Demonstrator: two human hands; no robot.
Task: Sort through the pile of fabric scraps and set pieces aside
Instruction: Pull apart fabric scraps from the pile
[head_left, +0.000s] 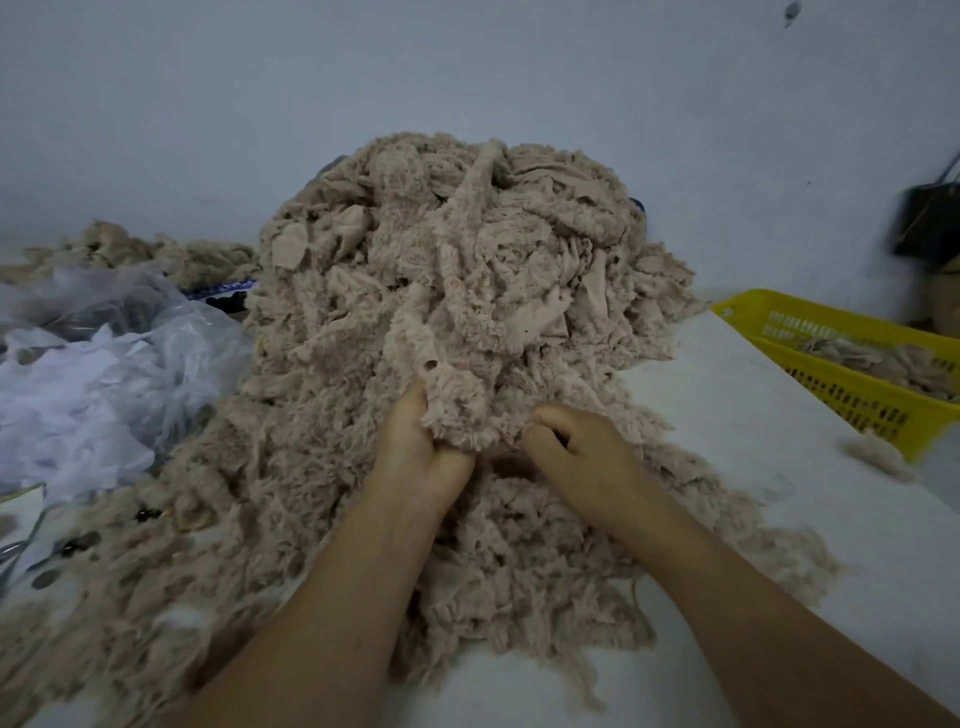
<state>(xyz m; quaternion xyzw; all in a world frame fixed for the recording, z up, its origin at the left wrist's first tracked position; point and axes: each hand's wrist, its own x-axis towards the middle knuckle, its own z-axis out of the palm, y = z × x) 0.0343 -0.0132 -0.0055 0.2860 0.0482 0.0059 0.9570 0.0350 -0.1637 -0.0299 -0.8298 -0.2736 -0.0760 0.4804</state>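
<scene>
- Clear plastic bags (104, 358), crumpled, left of frame.
- Dark bag (927, 223) hanging at far right edge, blurry.
- Pale wall (467, 67) across top.

No text, label, brand, number or sign could be read anywhere in the view. Just left of the big heap of fabric scraps (457, 291), a blue and white strip (221, 289) peeked out from under the heap's edge and carried pale marks that might have been printing, but they were too blurred to make out. The yellow basket (852, 395), to the right of the heap, showed only a small pale patch on its near corner, also unreadable.
</scene>
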